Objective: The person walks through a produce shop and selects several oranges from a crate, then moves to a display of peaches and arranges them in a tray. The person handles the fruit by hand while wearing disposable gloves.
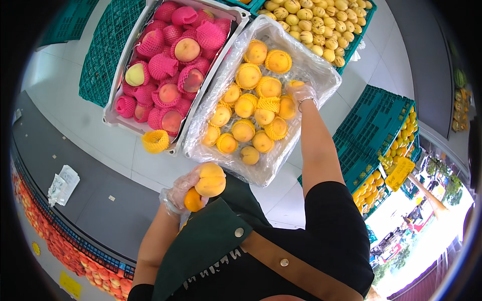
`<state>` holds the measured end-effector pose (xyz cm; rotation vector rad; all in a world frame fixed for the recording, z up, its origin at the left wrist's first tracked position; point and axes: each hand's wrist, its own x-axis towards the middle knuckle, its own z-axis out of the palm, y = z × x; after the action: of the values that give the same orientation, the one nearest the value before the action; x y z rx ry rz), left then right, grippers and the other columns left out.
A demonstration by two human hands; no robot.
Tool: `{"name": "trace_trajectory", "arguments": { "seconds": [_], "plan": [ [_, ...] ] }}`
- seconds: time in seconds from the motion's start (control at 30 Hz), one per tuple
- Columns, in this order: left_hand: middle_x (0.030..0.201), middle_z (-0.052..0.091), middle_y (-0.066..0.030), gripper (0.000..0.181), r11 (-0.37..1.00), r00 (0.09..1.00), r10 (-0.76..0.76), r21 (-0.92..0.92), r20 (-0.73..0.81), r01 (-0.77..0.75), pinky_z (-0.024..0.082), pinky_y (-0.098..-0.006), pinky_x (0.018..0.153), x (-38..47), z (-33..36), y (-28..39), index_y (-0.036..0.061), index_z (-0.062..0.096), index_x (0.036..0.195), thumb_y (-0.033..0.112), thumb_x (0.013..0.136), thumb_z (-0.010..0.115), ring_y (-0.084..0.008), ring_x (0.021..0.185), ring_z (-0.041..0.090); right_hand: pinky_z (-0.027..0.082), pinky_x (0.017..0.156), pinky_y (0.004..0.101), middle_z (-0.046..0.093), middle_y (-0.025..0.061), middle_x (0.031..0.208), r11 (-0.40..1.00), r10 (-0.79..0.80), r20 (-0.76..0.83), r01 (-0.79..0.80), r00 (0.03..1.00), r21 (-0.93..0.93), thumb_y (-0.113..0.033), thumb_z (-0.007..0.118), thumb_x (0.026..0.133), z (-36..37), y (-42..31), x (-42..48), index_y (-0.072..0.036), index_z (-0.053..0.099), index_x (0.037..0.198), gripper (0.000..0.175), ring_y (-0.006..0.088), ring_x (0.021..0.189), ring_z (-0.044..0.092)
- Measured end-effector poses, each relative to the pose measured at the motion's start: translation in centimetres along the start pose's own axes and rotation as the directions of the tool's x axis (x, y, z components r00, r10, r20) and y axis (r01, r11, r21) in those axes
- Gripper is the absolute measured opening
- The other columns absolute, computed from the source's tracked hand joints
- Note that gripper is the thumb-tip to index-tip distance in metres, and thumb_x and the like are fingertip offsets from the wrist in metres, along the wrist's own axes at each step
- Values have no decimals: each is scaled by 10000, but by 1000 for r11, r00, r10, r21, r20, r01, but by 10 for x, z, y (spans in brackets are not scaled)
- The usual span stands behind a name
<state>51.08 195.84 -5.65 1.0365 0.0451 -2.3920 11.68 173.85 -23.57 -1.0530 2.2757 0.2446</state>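
My left hand (183,189), in a clear plastic glove, holds a large yellow peach (211,180) and a smaller, deeper orange fruit (193,199) near my apron. My gloved right hand (304,94) reaches into a plastic-lined crate (312,71), its fingers around a yellow peach (296,83) on the right side. Several more yellow peaches (249,76) lie in that crate, most in yellow foam nets. One bare peach (249,155) sits at its near end. A loose yellow foam net (155,141) rests on the corner of the neighbouring white crate (109,109).
The white crate on the left holds peaches in pink foam nets (163,67). Behind stands a green crate of striped yellow melons (320,22). Stacked green crates (371,131) with yellow fruit are on the right. A grey counter (94,180) bears a white plastic packet (64,184).
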Motion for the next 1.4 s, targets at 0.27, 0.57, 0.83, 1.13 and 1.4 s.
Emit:
{"name": "trace_trajectory", "arguments": {
  "seconds": [0.27,0.57,0.83,1.13,1.4],
  "plan": [
    [1165,638,-169,667,988,996,-7,-151,-87,-6,544,-270,508,-2,-12,-6,47,407,1463,475,980,575,-190,601,651,400,1129,389,408,239,1500,945,-171,-286,238,943,222,-365,806,744,8,-10,-13,-29,416,1442,868,367,1361,461],
    [1088,647,-149,651,985,993,-15,-173,-115,-5,571,-318,482,4,-19,-9,68,396,1473,451,984,590,-188,611,651,370,1148,417,299,191,1576,924,-382,-184,373,906,-82,-349,710,863,2,16,-3,-67,343,1507,793,405,1417,360],
    [1089,653,-156,672,983,998,1,-184,-64,-13,581,-326,481,-1,-12,-12,63,385,1481,450,976,601,-196,605,661,466,1052,438,440,160,1453,779,-429,145,447,892,-440,-256,713,844,43,38,-69,-158,408,1456,691,361,1276,520],
    [1151,642,-203,675,976,998,4,-217,-65,-18,599,-334,472,-4,-17,-21,44,374,1482,446,982,584,-206,615,682,516,986,458,546,172,1380,794,-594,-34,592,804,135,-284,754,827,15,62,-62,-103,405,1466,750,378,1194,595],
    [1108,650,-163,631,955,999,-40,-296,-25,31,597,-347,483,-6,-22,-24,109,364,1493,390,984,609,-201,600,674,598,733,391,616,258,1283,85,-641,462,-542,613,836,-474,609,903,-30,85,-89,-57,476,1404,665,306,905,694]
  ]
}}
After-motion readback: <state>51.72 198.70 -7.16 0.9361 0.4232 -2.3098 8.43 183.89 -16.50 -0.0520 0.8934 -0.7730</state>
